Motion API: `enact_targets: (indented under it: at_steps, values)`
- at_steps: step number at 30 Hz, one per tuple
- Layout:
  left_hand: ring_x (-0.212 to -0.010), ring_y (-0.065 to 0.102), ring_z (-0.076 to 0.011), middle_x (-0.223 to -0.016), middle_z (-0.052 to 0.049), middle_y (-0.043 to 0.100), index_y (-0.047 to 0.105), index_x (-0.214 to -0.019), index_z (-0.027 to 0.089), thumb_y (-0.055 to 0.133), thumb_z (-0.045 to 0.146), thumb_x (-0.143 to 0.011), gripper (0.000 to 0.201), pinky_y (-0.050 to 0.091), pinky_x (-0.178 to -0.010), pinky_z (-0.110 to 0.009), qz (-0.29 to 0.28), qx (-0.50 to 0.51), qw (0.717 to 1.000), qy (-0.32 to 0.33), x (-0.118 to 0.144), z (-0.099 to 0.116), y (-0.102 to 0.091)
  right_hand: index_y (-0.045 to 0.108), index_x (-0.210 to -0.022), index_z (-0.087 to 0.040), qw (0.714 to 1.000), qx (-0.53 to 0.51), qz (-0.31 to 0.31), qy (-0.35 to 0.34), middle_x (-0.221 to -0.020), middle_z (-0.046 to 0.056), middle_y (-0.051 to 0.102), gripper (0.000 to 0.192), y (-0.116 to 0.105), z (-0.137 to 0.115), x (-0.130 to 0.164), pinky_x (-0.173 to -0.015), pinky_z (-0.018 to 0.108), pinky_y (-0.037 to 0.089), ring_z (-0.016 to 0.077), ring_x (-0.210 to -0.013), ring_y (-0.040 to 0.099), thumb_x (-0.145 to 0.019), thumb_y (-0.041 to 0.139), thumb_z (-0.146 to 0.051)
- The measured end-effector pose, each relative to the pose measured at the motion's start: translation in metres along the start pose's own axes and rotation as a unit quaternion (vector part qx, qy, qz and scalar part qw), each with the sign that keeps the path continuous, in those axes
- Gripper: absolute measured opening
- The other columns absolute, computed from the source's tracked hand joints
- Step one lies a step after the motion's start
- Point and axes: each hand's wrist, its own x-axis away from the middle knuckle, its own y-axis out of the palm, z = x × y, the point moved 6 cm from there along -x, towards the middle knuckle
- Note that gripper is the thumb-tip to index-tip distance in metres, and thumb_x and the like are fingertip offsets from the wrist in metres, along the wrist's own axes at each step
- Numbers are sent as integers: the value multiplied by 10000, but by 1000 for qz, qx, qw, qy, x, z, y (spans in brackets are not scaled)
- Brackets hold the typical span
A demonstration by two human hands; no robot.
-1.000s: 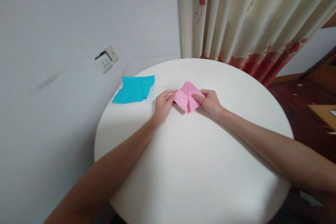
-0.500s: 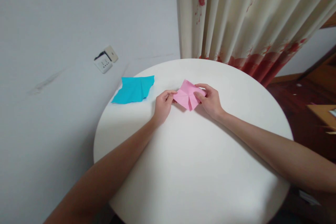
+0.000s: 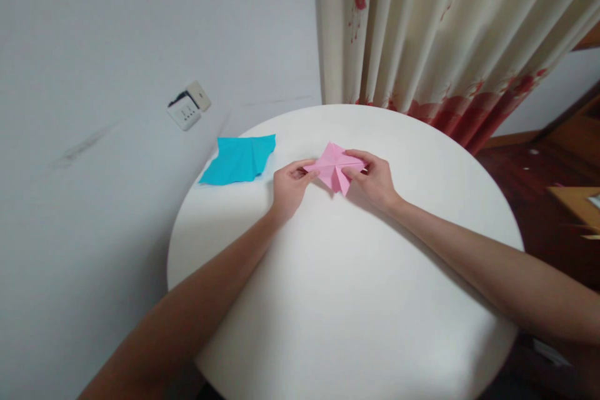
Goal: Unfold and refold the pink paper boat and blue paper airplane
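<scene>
Pinching a folded pink paper square (image 3: 334, 167) between them, the left hand (image 3: 287, 187) grips its left corner and the right hand (image 3: 375, 182) grips its right side, fingers closed on the paper, which sits at the far middle of the round white table (image 3: 347, 300), lifted a little at its edges with creases crossing at its centre. Just to the left of the left hand lies one creased turquoise paper sheet (image 3: 239, 159), flat at the table's far left rim, part of it overhanging the edge, apart from the pink piece and from both hands. Nothing lies between the hands and the near edge; both bare forearms cross that open white surface. Behind the table hangs one cream pleated curtain with red flower print (image 3: 440, 31), its hem close to the far rim. On the grey wall to the left sits one white wall socket plate (image 3: 189, 106), tilted in this view. At right, dark wooden flooring (image 3: 529, 181) shows. Counted: two papers, one pink and one turquoise; two hands; one table; one curtain; one socket
</scene>
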Motion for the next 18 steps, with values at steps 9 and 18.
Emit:
enact_targets:
  at_steps: [9,18]
  values:
    - [-823,609,-164,-845,-45,661,733,-750,187,785,378,-753,198,477,-696,-253,-21,-86,992,88,1,21,0,710,-803,-191,999,23,35,10,-821,42,675,172,-9,-1,-2,-706,338,469,190,-765,585,-726,771,-332]
    - [-679,702,-193,-753,-82,736,723,-913,141,800,497,-744,401,546,-647,-290,-227,-1,968,-106,16,11,19,619,-648,-206,995,-56,22,79,-638,-6,582,238,-5,-4,0,-569,302,401,140,-609,493,-649,814,-342]
